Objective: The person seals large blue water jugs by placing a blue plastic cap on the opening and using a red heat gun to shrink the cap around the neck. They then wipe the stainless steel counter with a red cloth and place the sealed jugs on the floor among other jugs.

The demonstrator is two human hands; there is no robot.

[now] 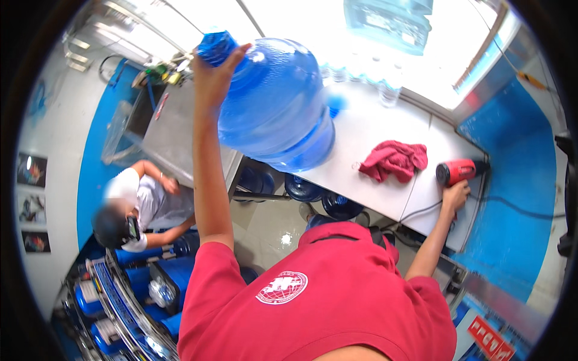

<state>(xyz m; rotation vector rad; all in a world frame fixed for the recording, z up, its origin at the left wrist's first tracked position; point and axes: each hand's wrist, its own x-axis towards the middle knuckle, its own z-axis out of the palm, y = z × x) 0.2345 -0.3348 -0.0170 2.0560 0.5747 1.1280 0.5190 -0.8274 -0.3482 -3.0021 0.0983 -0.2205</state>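
Observation:
My left hand [213, 75] grips the blue-covered neck [214, 47] of a large blue water jug [277, 108], which rests at the white counter's [403, 204] near edge, its base beside the edge. At the counter's right end, my right hand [456, 196] is closed on the handle of a red and black heat gun [453, 172], with a dark cord trailing from that area. A crumpled maroon cloth [394, 159] lies between the jug and the heat gun.
A co-worker [129, 204] in white is bent down at left, beside a grey metal surface [174, 129]. Small clear bottles [390, 84] line the back of the counter. Dark jugs [304, 188] sit beneath it. Blue tanks and steel railings [108, 286] fill the lower left.

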